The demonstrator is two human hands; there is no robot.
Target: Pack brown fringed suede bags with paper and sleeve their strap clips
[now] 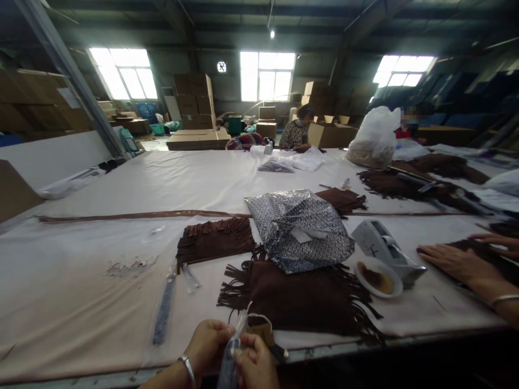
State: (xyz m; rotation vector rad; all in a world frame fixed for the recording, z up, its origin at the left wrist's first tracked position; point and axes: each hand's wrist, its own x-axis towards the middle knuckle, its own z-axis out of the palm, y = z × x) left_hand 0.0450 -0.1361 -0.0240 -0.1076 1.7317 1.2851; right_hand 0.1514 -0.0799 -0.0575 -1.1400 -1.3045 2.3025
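Close to the table's front edge, my left hand (211, 343) pinches the top of a narrow clear plastic bag (229, 364) with something dark inside. The fingers of my right hand (257, 359) are closed on the same bag from the other side. A brown tag-like piece (263, 332) with a white cord shows just behind my right hand. Beyond my hands lies a dark brown fringed cloth piece (298, 297). A similar narrow packet (164, 310) with dark contents rests to the left of my hands, beside a small clear bag (190, 278).
A black-and-white patterned bag (300, 229) partly covers the fringed piece; another brown fringed piece (217, 237) lies left of it. A tape dispenser (385, 248) and a bowl with brown residue (377, 278) stand right. Another person's hands (466, 265) press dark material there.
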